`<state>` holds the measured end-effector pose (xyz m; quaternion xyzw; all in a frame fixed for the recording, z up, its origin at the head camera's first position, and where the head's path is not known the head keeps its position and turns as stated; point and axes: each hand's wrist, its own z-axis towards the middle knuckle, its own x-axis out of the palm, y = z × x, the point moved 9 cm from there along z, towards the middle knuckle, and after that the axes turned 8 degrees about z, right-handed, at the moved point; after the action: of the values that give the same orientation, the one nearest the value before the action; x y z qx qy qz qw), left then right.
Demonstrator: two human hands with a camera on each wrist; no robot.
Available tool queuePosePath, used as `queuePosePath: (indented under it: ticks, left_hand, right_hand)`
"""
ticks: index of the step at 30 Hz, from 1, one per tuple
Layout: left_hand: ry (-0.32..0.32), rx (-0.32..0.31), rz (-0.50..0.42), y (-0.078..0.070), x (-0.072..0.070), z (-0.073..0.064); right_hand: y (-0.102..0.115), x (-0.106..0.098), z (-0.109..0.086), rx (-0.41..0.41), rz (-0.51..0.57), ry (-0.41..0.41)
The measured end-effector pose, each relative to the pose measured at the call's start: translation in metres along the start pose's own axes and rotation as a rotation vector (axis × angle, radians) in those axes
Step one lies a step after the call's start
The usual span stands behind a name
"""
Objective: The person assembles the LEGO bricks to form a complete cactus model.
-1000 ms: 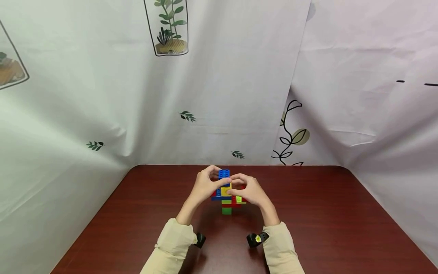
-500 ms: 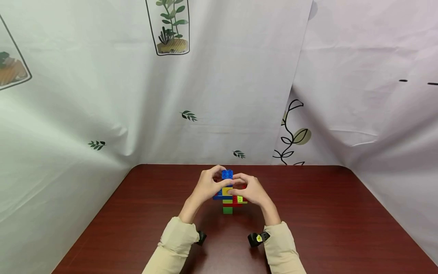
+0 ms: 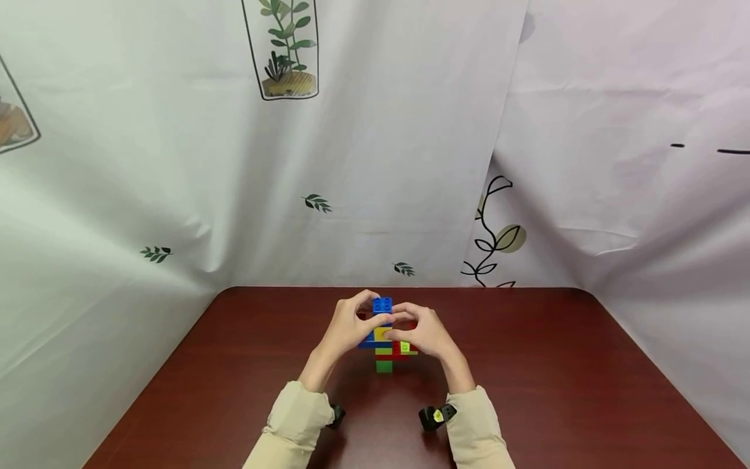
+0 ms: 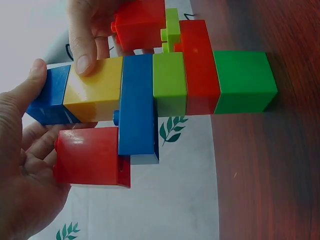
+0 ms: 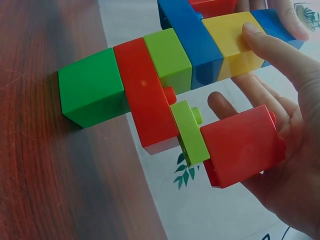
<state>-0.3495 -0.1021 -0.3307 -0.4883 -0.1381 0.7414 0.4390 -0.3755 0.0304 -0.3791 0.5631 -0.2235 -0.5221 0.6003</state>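
A tower of toy building bricks stands on the table, a green brick [image 3: 384,367] at its foot. Above come a red brick [image 5: 147,97], a lime brick [image 4: 169,82], a long blue brick [image 4: 137,105] and a yellow brick [image 5: 231,37]. My left hand [image 3: 344,326] pinches the blue top brick [image 3: 383,304], its thumb on the near face. With thumb and fingers, my right hand [image 3: 426,332] grips the yellow brick. Red side bricks, one on the left [image 4: 87,155] and one on the right [image 5: 245,145], jut out beside the palms; the right one sits on a thin lime piece [image 5: 190,132].
The dark red wooden table [image 3: 551,391] extends around the tower. White cloth [image 3: 375,163] with printed plants hangs behind it and along both sides. Black wrist cameras [image 3: 436,417] sit at the sleeve cuffs, low over the tabletop.
The head view shifts slightly, so everything sits a little lower and farther left. Both hands keep their hold on the tower.
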Motion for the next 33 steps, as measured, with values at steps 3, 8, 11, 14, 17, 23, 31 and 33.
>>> queuePosePath:
  ticks: [3,8,11,14,17,23,31,33]
  left_hand:
    - [-0.008,-0.008,0.020,0.002,-0.003,-0.001]
    - [-0.016,-0.036,0.059,0.005,-0.005,-0.002]
    - [-0.023,-0.039,0.061,0.005,-0.003,-0.002]
    - [-0.048,-0.054,0.057,0.007,-0.004,-0.006]
    - [-0.088,-0.085,0.048,0.011,-0.008,-0.015]
    - [-0.130,-0.079,-0.013,0.020,-0.008,-0.034]
    - [-0.016,-0.134,-0.177,0.034,0.017,-0.049]
    - [0.012,-0.152,-0.243,0.036,0.023,-0.051]
  right_hand:
    - [0.000,0.002,0.001,0.002,0.001,0.003]
    - [0.001,0.002,0.001,-0.006,-0.004,0.009]
    - [0.003,0.002,0.001,-0.027,-0.016,0.002]
    - [0.004,0.003,0.002,-0.054,-0.019,0.000]
    - [0.004,0.006,0.003,-0.063,-0.012,0.003]
    - [-0.002,-0.009,-0.001,-0.024,-0.006,-0.117]
    - [-0.002,-0.020,-0.002,0.009,0.038,-0.172]
    - [-0.002,-0.020,-0.002,0.024,0.057,-0.175]
